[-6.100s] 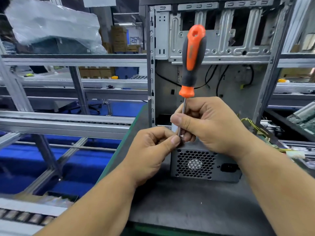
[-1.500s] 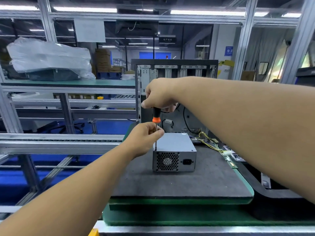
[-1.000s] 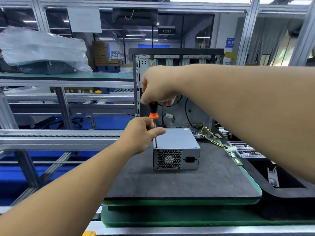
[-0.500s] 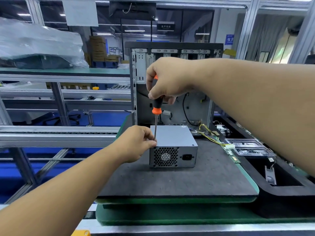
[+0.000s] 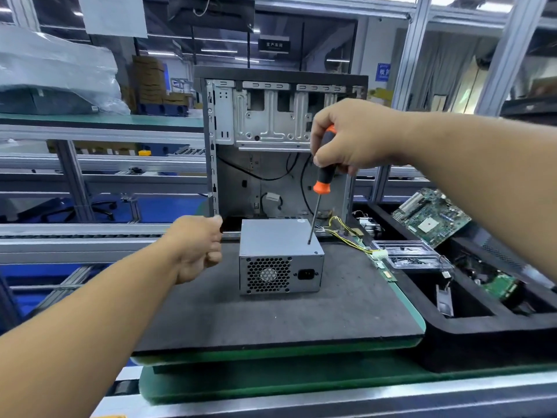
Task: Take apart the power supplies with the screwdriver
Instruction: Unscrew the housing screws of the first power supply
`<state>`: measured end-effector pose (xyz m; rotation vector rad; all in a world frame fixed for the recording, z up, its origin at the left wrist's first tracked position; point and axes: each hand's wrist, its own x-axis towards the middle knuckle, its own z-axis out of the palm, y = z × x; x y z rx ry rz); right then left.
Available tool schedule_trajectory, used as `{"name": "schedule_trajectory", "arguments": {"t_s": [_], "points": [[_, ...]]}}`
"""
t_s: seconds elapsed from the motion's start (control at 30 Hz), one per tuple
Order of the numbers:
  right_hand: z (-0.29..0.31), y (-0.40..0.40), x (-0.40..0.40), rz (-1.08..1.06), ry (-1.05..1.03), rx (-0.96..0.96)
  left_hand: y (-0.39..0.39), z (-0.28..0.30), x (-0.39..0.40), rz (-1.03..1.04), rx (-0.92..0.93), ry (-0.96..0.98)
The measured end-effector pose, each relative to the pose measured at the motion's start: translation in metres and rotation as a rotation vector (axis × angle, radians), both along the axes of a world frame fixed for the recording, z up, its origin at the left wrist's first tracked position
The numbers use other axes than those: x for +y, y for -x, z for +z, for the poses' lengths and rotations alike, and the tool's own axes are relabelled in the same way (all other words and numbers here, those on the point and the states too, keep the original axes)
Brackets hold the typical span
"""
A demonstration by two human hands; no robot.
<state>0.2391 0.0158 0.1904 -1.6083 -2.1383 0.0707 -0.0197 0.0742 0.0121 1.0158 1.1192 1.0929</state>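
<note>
Our right hand [image 5: 351, 137] was wrapped around the handle of the screwdriver [image 5: 320, 185], holding it nearly upright with the shaft running down and slightly toward our left, its tip resting on the top panel of the power supply [image 5: 280, 254] close to that panel's right edge. The supply sat directly below the right hand and just to the right of our left hand [image 5: 197, 245], on the dark mat [image 5: 271, 321], with its fan grille and socket facing us. The left hand hovered beside the unit's left side without touching it, fingers curled in; whether they pinched a loosened screw we could not tell. Behind both hands stood an open computer case [image 5: 271, 146], and yellow cables [image 5: 346, 233] trailed off beyond the right hand. We judged the step to be working through the cover screws, the tip seeking one on the right side. The next move called for seating the tip squarely in the screw head, and for the left hand to brace the case against turning.
</note>
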Motion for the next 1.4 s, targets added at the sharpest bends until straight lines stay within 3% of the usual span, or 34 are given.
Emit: {"name": "schedule_trajectory", "arguments": {"t_s": [0.1,0.2,0.27,0.33,0.5,0.63,1.03,1.4], "points": [[-0.008,-0.011,0.0,-0.02,0.013,-0.014,0.004,-0.005,0.004,0.077,-0.338,0.265],[-0.01,-0.017,0.0,-0.043,0.013,-0.015,-0.008,0.006,0.005,0.162,-0.479,0.298],[-0.009,-0.018,0.0,-0.048,0.012,-0.014,-0.025,0.017,0.003,0.147,-0.381,0.234],[-0.007,-0.017,-0.001,-0.034,-0.004,-0.01,-0.047,0.027,0.002,0.057,-0.166,0.091],[-0.006,-0.011,0.001,-0.017,-0.022,0.008,-0.087,0.034,0.003,-0.284,0.462,-0.533],[-0.01,-0.008,0.003,-0.023,-0.016,-0.042,-0.105,0.025,0.007,-0.511,0.669,-0.709],[-0.006,-0.001,0.003,-0.006,-0.011,-0.096,-0.11,0.008,0.01,-0.505,0.446,-0.726],[-0.006,0.0,0.003,-0.031,0.013,-0.105,-0.109,0.007,0.007,-0.52,0.429,-0.706]]}}
